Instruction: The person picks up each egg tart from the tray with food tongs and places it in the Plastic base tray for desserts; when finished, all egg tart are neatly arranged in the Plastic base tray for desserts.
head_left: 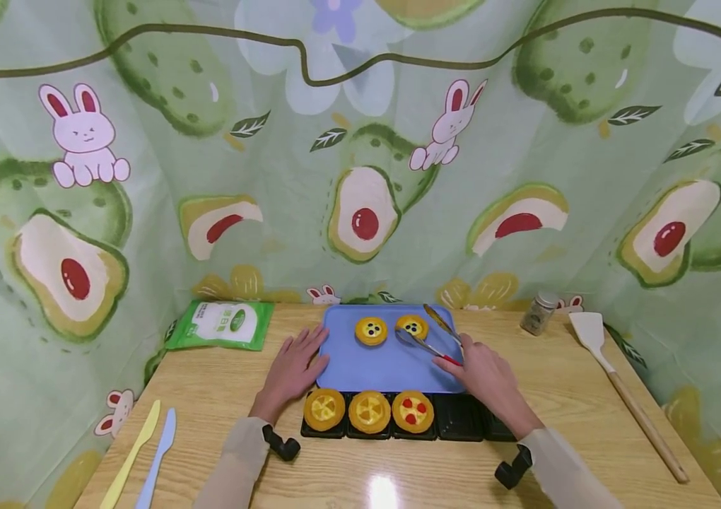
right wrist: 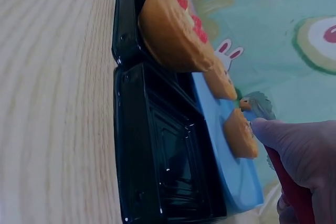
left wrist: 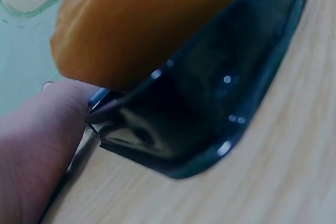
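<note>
My right hand (head_left: 488, 373) grips metal tongs with red handles (head_left: 452, 360) over the right side of a blue tray (head_left: 360, 371). The tongs' tips are spread, one on each side of the right blueberry-topped egg tart (head_left: 413, 326); whether they touch it I cannot tell. Another blueberry-topped egg tart (head_left: 370, 331) sits to its left on the tray. My left hand (head_left: 293, 367) rests at the tray's left edge, fingers extended. In the right wrist view, the hand (right wrist: 310, 153) holds the red handle (right wrist: 294, 192) close to the tray.
In front of the tray lies a row of black plastic compartments (head_left: 460, 417). Two fruit-topped tarts (head_left: 324, 410) and a red-topped tart (head_left: 413, 412) sit in its left part. Around stand a green packet (head_left: 223, 325), spice jar (head_left: 539, 314), spatula (head_left: 628, 396), yellow knife (head_left: 134, 452) and blue knife (head_left: 158, 456).
</note>
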A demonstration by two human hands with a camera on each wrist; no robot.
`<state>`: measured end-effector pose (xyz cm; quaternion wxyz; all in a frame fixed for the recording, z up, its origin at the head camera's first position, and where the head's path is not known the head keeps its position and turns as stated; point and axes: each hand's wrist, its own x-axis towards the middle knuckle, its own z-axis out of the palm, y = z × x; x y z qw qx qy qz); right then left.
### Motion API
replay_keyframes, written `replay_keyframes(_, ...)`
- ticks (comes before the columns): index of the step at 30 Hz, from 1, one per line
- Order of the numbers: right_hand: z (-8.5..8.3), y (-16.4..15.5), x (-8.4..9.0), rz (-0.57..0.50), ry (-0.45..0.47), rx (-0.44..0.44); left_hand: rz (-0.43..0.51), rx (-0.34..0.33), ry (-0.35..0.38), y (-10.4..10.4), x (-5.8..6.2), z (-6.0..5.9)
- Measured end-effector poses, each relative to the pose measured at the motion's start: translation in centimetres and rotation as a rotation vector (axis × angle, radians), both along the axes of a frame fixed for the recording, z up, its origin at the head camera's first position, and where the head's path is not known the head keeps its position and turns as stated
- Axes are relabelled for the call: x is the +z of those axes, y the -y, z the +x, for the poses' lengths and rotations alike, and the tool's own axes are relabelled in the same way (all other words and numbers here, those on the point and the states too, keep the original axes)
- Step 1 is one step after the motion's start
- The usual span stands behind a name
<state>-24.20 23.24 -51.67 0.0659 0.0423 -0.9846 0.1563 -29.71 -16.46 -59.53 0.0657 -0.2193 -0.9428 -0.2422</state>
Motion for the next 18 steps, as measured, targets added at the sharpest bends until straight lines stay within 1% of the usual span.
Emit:
replay_keyframes(5, -0.8, 0.4, -0.6, 0.034, 0.041, -0.017, 0.004, 0.002, -0.001, 0.0, 0.0, 0.1)
replay_keyframes(9, -1.2, 0.7, -1.0, 0.034, 0.084, -0.03, -0.01, 0.007, 0.01, 0.0, 0.0, 0.1)
replay_keyframes(15, -1.3, 1.0, -1.3, 0.039, 0.07, -0.025, -0.009, 0.005, 0.003, 0.1, -0.2, -0.2)
replay_keyframes(18, -1.3, 1.1, -1.4, 0.045, 0.072, -0.023, -0.018, 0.006, 0.012, 0.1, -0.1, -0.2)
